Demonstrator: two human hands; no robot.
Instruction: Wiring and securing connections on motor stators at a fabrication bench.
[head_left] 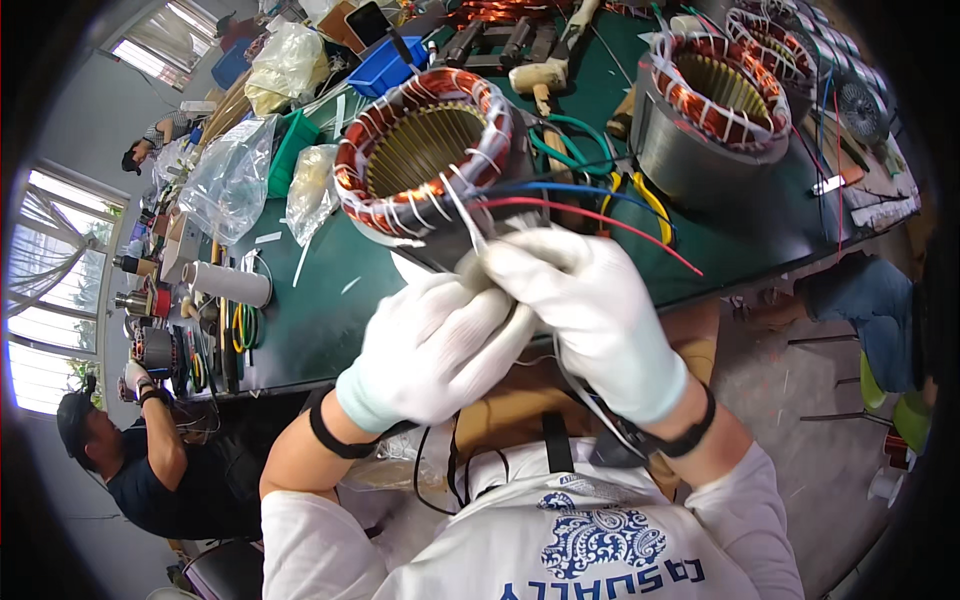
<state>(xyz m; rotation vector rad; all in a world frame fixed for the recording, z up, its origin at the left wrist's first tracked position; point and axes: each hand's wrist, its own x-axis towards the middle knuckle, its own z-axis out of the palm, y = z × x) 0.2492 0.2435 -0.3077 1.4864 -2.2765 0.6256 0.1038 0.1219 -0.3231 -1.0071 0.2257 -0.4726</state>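
Observation:
A motor stator [425, 150] with copper windings laced in white stands upright on the green bench in front of me. From the near side of its winding ring, a white lacing cord [462, 212] runs down to my fingers. Both hands wear white gloves and meet just below the stator. My left hand [435, 345] is closed, its fingertips together at the cord's lower part. My right hand [580, 305] pinches the cord between thumb and forefinger. Red [630, 228] and blue lead wires [585, 188] stretch from the stator over my right hand. The cord's end is hidden by the gloves.
Another wound stator [715, 150] stands at the right. A wooden mallet [540, 78], yellow-handled pliers [655, 205], a blue bin [385, 68] and a white cord spool [230, 283] lie around. At the left, a co-worker [150, 460] handles another motor part.

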